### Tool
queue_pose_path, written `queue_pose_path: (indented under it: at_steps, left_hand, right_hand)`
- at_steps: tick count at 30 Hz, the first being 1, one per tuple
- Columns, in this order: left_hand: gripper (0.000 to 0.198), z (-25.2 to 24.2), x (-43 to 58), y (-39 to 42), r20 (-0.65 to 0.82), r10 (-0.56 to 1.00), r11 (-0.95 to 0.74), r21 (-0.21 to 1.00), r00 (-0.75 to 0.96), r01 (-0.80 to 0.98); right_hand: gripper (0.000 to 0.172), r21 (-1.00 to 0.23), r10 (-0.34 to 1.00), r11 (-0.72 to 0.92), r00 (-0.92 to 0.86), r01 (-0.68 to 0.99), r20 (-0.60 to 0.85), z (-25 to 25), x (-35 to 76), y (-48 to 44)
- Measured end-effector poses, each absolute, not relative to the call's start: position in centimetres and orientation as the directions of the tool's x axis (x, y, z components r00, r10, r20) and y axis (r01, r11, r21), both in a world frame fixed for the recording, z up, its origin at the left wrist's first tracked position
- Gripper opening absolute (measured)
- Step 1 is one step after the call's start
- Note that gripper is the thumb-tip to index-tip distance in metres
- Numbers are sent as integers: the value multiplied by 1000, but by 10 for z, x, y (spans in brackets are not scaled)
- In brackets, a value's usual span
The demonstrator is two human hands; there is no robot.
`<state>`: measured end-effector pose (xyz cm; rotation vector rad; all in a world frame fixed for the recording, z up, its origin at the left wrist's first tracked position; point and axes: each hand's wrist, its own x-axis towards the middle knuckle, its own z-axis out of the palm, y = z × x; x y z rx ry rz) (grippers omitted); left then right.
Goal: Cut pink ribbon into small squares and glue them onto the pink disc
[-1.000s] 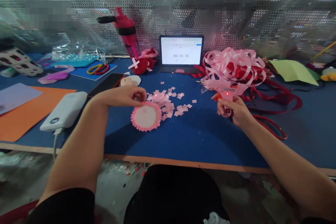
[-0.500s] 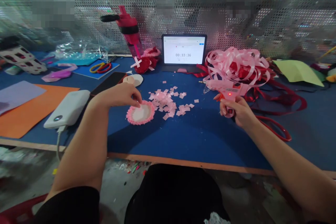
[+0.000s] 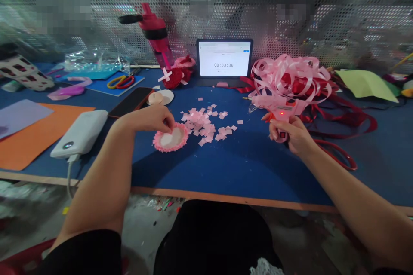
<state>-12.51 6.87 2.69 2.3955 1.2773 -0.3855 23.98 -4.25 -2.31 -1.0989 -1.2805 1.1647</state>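
Note:
A round white disc with a pink ruffled rim [image 3: 171, 138] lies flat on the blue table [image 3: 226, 167]. My left hand [image 3: 151, 118] rests over its top edge, fingertips pinched together and touching the disc. Just right of it lies a scatter of small pink paper squares [image 3: 206, 123]. My right hand [image 3: 288, 134] is closed round the handle of a pink glue gun [image 3: 274, 105], whose red light is on and whose nozzle points left, held just above the table.
A tablet [image 3: 224, 59] showing a timer stands at the back. Pink and red ribbon [image 3: 290, 78] is piled behind the glue gun. A white power bank [image 3: 79, 133], a phone [image 3: 130, 101], orange paper [image 3: 35, 131], scissors [image 3: 121, 81] and a pink bottle [image 3: 158, 36] lie left.
The ruffled disc, held up tilted a second ago, has been lowered flat onto the table. My left hand went down with it. The glue gun hand barely moved.

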Motion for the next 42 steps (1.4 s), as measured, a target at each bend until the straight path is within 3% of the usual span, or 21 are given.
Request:
queue_pose_path:
  at_steps: [38, 42]
  left_hand:
    - [20, 27, -123, 64, -432, 748, -467, 196, 503, 862]
    - [21, 37, -122, 55, -346, 790, -467, 194, 506, 863]
  right_hand:
    - [19, -988, 984, 151, -86, -27, 153, -21, 240, -44]
    - [18, -989, 985, 149, -86, -21, 150, -20, 240, -45]
